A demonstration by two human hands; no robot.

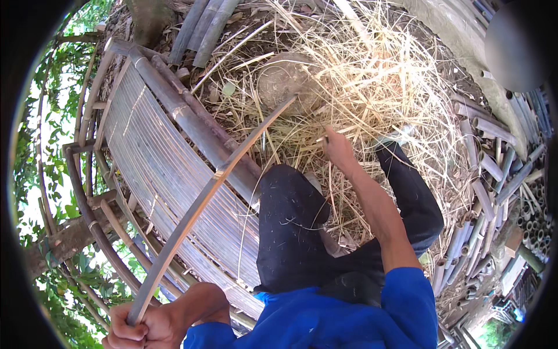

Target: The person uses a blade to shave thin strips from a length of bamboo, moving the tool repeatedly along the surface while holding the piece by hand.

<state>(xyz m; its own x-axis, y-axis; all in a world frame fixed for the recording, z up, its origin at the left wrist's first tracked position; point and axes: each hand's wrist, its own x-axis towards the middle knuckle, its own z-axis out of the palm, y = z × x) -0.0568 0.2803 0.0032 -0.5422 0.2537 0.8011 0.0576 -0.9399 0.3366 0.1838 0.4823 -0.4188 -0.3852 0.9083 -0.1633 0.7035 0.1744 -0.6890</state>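
Observation:
At the lower left my left hand is closed around the near end of a long split bamboo strip. The strip slants up and away to the right, and its far tip is over a round, brown block, stump or stone, I cannot tell which. A joint ridge shows partway along it. My right hand is closed in a fist above the straw-like shavings. A small dark end sticks out by its thumb; what the fist holds is mostly hidden.
A slatted bamboo bench with a thick pole edge stands at the left. Pale bamboo shavings heap around the block and my feet. Cut bamboo pieces lie along the right, and grey poles lie at the far left.

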